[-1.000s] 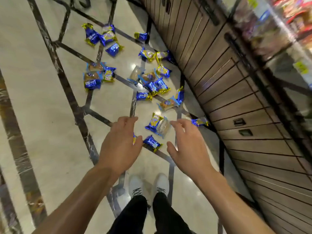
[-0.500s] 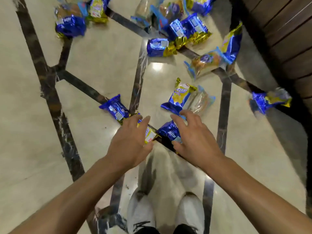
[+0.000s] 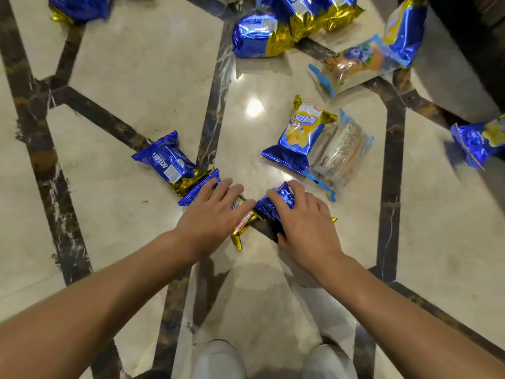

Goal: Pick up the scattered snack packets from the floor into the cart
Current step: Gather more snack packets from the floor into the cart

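Note:
Several blue-and-gold snack packets lie scattered on the marble floor (image 3: 123, 77). My left hand (image 3: 216, 217) lies over one blue packet (image 3: 195, 191), fingers bent down onto it and thumb along its gold end. My right hand (image 3: 306, 222) grips a crumpled blue packet (image 3: 269, 207), fingers curled over its top and thumb under its near side. Just left of my left hand lies another blue packet (image 3: 165, 161). Beyond my right hand lie a yellow-and-blue packet (image 3: 299, 135) and a clear-wrapped one (image 3: 343, 151). The cart is out of view.
More packets lie further off: a blue-gold one (image 3: 257, 36), a clear blueberry one (image 3: 355, 64), one at the right edge (image 3: 475, 143), one at the top left (image 3: 79, 6). A dark cabinet base (image 3: 481, 42) borders the top right. My white shoes (image 3: 218, 359) stand below.
The view has dropped much closer to the floor. Both hands came down onto the two nearest packets, and the right fingers have closed over the crumpled blue one.

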Motion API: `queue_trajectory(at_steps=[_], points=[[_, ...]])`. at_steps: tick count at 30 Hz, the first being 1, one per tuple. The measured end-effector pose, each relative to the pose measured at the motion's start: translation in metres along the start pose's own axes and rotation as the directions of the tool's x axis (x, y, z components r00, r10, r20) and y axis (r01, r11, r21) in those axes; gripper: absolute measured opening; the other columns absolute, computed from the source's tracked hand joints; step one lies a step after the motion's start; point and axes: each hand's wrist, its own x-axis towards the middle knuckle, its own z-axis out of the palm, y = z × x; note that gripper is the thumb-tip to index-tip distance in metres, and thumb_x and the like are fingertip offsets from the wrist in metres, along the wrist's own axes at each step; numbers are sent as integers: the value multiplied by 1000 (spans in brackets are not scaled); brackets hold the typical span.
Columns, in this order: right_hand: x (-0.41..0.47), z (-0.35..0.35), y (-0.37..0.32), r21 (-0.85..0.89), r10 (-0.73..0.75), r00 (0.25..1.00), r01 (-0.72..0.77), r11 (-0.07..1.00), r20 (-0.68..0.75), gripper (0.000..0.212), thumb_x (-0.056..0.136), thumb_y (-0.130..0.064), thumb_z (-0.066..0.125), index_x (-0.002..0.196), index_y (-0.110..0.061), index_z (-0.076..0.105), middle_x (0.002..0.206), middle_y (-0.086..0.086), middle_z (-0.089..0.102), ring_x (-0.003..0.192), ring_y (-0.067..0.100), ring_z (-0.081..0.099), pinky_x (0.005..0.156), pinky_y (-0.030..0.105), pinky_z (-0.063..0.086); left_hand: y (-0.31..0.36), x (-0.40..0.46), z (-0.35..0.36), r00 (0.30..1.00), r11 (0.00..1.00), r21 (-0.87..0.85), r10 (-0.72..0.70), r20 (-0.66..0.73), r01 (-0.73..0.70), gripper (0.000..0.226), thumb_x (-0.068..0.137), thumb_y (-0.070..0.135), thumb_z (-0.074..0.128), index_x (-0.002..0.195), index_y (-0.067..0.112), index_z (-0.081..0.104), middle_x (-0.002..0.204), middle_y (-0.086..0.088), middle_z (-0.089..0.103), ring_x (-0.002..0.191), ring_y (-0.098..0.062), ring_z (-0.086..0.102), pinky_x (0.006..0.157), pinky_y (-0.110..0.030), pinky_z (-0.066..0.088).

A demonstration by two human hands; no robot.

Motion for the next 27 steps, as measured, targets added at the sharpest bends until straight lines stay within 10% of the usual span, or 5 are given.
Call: queue_trajectory(at_steps=[5, 14, 19, 27], points=[[7, -3, 2, 116, 25, 999, -28, 993, 25, 72, 84, -17, 64, 148, -32, 33, 151, 12, 27, 118, 35, 48, 95, 42, 42, -4, 3, 3, 997, 999, -36, -27, -66, 25, 83, 66, 14, 80, 138, 26, 40, 126, -8, 54, 118, -32, 47, 97, -49, 32], [-3, -93, -24, 471, 162, 972, -65, 880, -170, 75, 80, -15, 70, 145, -33, 36, 146, 6, 28, 131, 27, 41, 104, 50, 40, -23, -43, -82, 932, 891, -375, -329, -150, 255, 78, 81, 49, 62, 146, 33, 23, 133, 0, 49, 120, -26, 42, 99, -47, 28], [-60, -226, -72, 611, 144, 954, 49, 790, -263, 76, 79, -11, 74, 144, -29, 41, 145, 5, 24, 112, -1, 38, 108, 33, 42, -33, -121, -218, 878, 788, -532, -452, -157, 311, 86, 78, 48, 64, 149, 24, 25, 131, -7, 49, 116, -30, 42, 92, -45, 35], [-199, -531, -157, 546, 203, 934, -10, 838, -293, 66, 75, -20, 74, 133, -36, 46, 138, 0, 31, 123, 24, 47, 100, 52, 43, -29, -324, -496, 763, 633, -694, -619, -188, 343, 74, 78, 39, 70, 140, 25, 33, 120, -9, 57, 101, -33, 53, 84, -45, 45]])
